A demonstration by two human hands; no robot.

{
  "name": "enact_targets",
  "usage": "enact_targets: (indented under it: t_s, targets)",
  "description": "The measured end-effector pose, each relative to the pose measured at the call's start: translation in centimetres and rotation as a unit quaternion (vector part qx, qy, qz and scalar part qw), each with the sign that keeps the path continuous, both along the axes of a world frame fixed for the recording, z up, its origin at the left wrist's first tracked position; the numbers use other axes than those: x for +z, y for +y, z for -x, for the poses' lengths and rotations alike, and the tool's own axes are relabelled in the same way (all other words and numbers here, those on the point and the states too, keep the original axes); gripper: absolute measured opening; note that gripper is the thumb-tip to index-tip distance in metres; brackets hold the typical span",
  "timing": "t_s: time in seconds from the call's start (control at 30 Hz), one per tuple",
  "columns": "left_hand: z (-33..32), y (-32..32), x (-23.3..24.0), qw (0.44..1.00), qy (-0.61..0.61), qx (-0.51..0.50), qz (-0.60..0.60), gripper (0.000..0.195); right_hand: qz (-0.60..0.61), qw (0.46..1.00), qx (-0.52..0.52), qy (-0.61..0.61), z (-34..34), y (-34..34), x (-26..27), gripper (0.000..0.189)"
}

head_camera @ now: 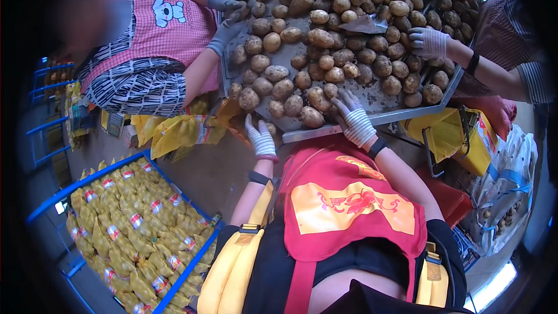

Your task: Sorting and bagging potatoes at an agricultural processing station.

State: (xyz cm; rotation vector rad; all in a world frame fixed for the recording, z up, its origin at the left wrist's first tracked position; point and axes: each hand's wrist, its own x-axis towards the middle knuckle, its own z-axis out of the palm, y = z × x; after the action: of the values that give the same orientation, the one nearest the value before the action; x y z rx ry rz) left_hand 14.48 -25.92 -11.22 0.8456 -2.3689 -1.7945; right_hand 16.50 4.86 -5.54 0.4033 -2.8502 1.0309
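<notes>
Many soil-marked potatoes [320, 38] lie on a metal sorting table [379, 115] before me. My left hand [260, 139], in a striped glove, is at the table's front left corner, fingers spread beside a potato [271, 128] at the mouth of an orange mesh bag [231, 115]. What its palm touches is hidden. My right hand [355, 120], also in a striped glove, reaches over the front edge, with its fingertips beside potatoes near the rim; whether it grips one cannot be told. A flat metal scoop or plate [368, 25] lies among the potatoes.
A co-worker's gloved hands [231, 17] are at the table's left side; another's gloved hand [429, 43] rests by potatoes at the right. Yellow mesh bags [187, 133] hang at the left, and a yellow container [473, 144] stands right. Filled bags [139, 235] lie in a blue frame [192, 266] lower left.
</notes>
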Motion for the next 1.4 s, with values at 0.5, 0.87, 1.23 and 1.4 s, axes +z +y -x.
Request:
enact_targets:
  t_s: [0.5, 0.87, 1.23, 1.4]
  targets:
    - [3.1, -2.7, 2.0, 0.830, 0.050, -0.304, 0.464, 0.051, -0.139, 0.984, -0.058, -0.097, -1.6, 2.5, 0.2, 0.067]
    - [10.2, 9.7, 4.9, 0.710, 0.107, -0.473, 0.509, 0.060, -0.174, 0.979, -0.055, -0.096, -1.7, 2.2, -0.1, 0.065]
    - [4.0, 1.9, 1.8, 0.756, 0.155, -0.407, 0.489, 0.056, -0.176, 0.980, -0.060, -0.075, -2.0, 2.3, -0.1, 0.063]
    - [3.5, 10.9, 5.7, 0.670, 0.220, -0.593, 0.388, 0.062, -0.170, 0.980, -0.066, -0.074, -2.0, 2.1, -0.2, 0.062]
